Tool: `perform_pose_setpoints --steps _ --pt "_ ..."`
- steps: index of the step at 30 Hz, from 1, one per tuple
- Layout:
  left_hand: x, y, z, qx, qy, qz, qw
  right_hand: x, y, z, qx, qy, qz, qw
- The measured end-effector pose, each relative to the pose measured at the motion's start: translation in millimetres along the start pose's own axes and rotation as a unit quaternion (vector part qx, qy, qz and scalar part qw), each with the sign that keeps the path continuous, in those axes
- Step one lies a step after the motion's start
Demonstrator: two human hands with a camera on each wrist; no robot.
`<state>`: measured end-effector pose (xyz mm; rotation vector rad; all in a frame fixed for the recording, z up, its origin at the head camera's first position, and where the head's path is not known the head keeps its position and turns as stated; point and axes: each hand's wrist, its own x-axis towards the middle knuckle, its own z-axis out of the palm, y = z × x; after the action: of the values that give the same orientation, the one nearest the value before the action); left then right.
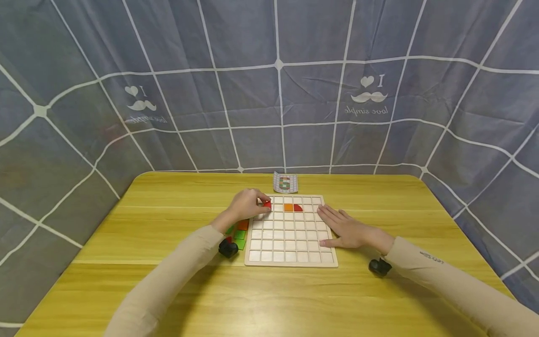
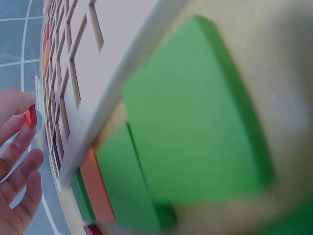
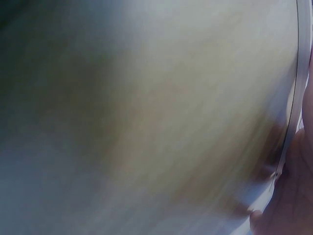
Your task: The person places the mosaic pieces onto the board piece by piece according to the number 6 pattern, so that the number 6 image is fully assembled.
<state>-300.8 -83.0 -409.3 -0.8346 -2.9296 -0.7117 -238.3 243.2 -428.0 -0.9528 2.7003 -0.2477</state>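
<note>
Between thumb and forefinger my left hand [image 1: 246, 204] pinches a small red tile [image 1: 267, 204], held over the upper left of a pale wooden grid board [image 1: 290, 262]. The other fingers of that hand are loosely bent in the left wrist view. In the board's second row sit an orange square tile [image 1: 288, 207] and, touching it on the right, a red rounded tile [image 1: 298, 208]. My right hand [image 1: 347, 231] lies with fingers spread on the board's right edge; the right wrist view is mostly blurred tabletop with part of this hand [image 3: 288, 196] at its right side.
Left of the board lie green tiles [image 2: 195, 117], an orange-red tile [image 1: 243, 225] and other tiles, partly hidden by the left wrist. A small printed pattern card [image 1: 285, 183] lies behind the board. A grey checked curtain [image 1: 252, 103] hangs beyond the wooden table [image 1: 278, 299].
</note>
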Motion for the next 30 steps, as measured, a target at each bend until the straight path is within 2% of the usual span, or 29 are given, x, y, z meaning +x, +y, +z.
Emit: perform_pose_setpoints --steps 10,16,30 --pt "17.0 9.7 12.4 -0.01 -0.013 -0.002 0.9999 1 1 0 -0.001 0.001 -0.003 1.0" --pt "19.9 11.8 16.1 -0.009 -0.025 -0.002 0.9997 1 -1 0 0.002 0.0 0.0 1.0" --pt "23.4 18.8 19.1 -0.004 -0.041 -0.029 0.9987 0 1 1 0.0 0.005 -0.004 1.0"
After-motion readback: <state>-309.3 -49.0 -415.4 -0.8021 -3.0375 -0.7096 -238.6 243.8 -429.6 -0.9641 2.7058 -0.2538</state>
